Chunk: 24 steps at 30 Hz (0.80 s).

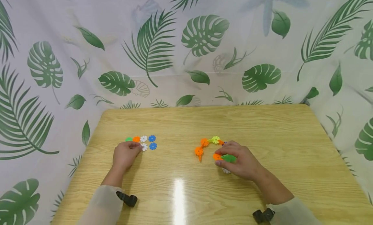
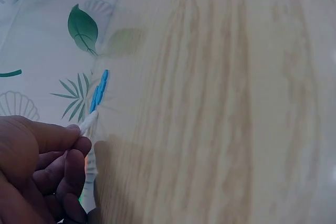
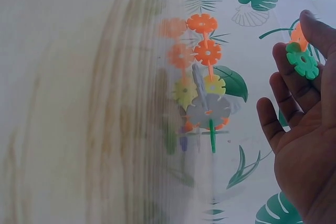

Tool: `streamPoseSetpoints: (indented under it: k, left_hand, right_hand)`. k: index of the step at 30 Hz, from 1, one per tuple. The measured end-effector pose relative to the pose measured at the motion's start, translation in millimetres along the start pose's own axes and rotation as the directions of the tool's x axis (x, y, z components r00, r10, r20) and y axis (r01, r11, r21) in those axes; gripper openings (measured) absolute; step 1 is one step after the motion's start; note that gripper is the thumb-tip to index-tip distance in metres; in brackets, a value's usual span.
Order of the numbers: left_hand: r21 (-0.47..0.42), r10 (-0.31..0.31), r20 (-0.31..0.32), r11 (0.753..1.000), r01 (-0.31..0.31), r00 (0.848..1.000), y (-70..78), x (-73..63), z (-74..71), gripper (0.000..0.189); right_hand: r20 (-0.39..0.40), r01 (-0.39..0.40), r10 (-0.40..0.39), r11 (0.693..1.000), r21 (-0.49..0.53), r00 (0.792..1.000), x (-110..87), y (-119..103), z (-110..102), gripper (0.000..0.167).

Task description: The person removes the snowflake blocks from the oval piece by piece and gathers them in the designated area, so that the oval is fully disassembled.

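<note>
On the left side of the table, my left hand [image 1: 124, 156] pinches the edge of a white notched snowflake disc [image 1: 144, 147] between thumb and forefinger. The left wrist view shows that disc [image 2: 88, 123] edge-on at the fingertips. My right hand [image 1: 244, 162] holds an orange snowflake disc [image 1: 217, 156] joined to a green one [image 1: 229, 158], the orange end between thumb and forefinger. Close by is a curved chain of linked discs [image 1: 199, 151], orange and yellow, partly hidden by the right hand. A white disc [image 1: 226, 170] shows below that hand.
Beside the left hand lie two blue discs [image 1: 152, 138], another white disc [image 1: 143, 139], an orange disc [image 1: 136, 139] and a partly covered green one [image 1: 129, 139]. A leaf-patterned cloth [image 1: 204, 66] hangs behind the wooden table [image 1: 175, 121].
</note>
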State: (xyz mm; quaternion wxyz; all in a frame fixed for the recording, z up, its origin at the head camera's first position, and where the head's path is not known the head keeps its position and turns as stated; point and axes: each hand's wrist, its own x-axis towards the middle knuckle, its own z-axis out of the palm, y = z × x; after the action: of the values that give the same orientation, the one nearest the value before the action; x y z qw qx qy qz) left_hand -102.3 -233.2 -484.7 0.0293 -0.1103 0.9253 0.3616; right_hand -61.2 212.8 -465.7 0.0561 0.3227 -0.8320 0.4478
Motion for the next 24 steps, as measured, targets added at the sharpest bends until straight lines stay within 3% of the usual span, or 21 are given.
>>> streamPoseSetpoints:
  k: [10, 24]
  left_hand:
    - [0.109, 0.019, -0.001, 0.994, -0.019, 1.000, 0.6, 3.7, 0.2, 0.031]
    - [0.121, 0.036, -0.012, 0.992, -0.034, 0.999, -0.4, 2.4, 3.7, 0.028]
  right_hand:
    - [0.004, -0.004, 0.004, 1.000, 0.000, 1.000, -0.8, -2.6, 0.8, 0.024]
    - [-0.016, 0.014, -0.014, 1.000, 0.002, 1.000, -0.9, -3.8, 0.3, 0.027]
